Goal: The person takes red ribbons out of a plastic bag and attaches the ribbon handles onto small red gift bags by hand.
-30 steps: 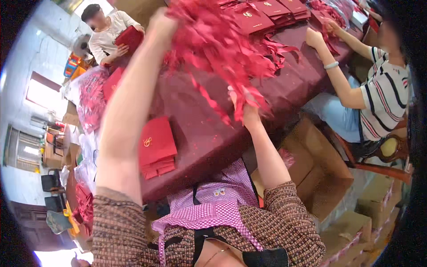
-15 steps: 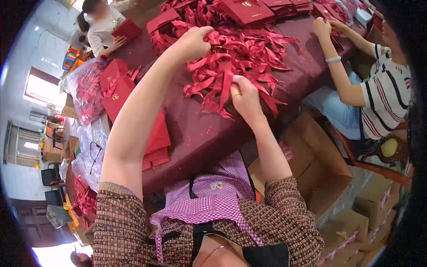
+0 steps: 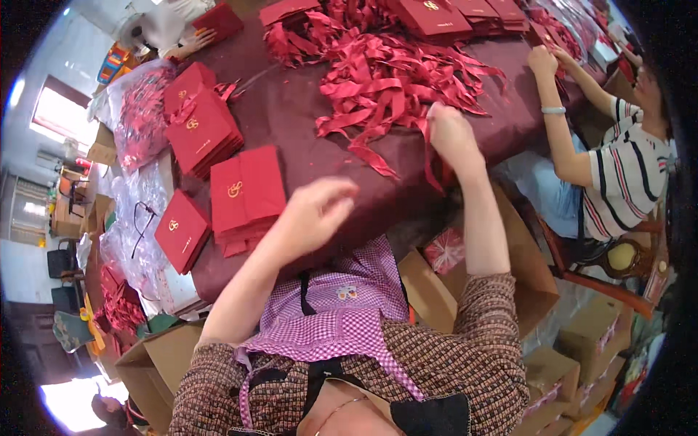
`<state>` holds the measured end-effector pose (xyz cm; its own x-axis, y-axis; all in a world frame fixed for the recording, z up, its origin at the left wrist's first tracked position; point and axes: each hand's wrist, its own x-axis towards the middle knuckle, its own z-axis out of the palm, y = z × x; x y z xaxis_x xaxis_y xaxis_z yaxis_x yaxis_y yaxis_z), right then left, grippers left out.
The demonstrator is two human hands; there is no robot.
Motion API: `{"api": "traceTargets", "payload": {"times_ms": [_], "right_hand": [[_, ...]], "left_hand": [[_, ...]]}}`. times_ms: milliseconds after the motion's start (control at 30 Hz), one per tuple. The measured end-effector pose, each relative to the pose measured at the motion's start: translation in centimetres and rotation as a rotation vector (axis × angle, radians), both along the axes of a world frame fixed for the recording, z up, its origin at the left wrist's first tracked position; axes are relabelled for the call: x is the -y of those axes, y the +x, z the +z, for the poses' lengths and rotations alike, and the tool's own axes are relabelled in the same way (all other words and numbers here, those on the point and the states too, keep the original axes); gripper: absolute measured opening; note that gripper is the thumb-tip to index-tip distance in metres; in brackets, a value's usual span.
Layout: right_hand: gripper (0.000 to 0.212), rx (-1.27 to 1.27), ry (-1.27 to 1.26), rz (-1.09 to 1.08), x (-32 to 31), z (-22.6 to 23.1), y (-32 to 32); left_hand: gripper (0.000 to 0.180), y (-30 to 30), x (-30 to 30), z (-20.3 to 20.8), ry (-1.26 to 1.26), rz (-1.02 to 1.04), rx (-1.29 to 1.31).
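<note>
My right hand [image 3: 452, 136] is closed at the near right side of a heap of red ribbons [image 3: 396, 80]. From its pinched fingers a red ribbon [image 3: 427, 156] hangs toward the table's edge. My left hand [image 3: 314, 216], slightly blurred, hovers over the near part of the table with thumb and fingers apart and nothing visible in it. Just left of it lies a stack of red paper bags [image 3: 247, 185] with gold marks. Further left are another stack of red bags [image 3: 202, 138] and a separate red bag pile [image 3: 182, 231].
A dark red cloth covers the table [image 3: 283, 138]. More red packets [image 3: 436, 18] lie at its far side. An open cardboard box [image 3: 520, 269] stands below the right edge. At right sits a co-worker in a striped shirt [image 3: 629, 174]; another person's hand [image 3: 195, 43] holds a red folder far left.
My left hand has left the ribbon heap and come back toward the near edge. My right hand has moved rightward, holding a ribbon. The bag stacks at left show more fully.
</note>
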<state>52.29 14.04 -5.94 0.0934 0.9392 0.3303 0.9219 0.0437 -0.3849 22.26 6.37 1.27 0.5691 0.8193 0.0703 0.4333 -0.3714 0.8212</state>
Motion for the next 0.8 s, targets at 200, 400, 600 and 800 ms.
{"api": "traceTargets", "payload": {"times_ms": [200, 400, 600, 800], "right_hand": [[0.022, -0.265, 0.242, 0.207, -11.7, 7.0, 0.7], [0.053, 0.018, 0.133, 0.305, -14.1, 10.9, 0.9], [0.043, -0.019, -0.109, 0.177, -4.2, 8.4, 0.4], [0.021, -0.138, -0.298, 0.204, 0.5, 3.0, -3.2]], "left_hand": [[0.031, -6.1, 6.2, -2.9, -0.229, -0.185, -0.126], [0.034, -10.5, 9.3, -6.8, -0.273, -0.216, -0.232], [0.036, -14.0, 10.5, -10.9, -0.171, -0.135, -0.172], [0.042, -15.1, 9.2, -15.4, -0.330, -0.098, -0.313]]}}
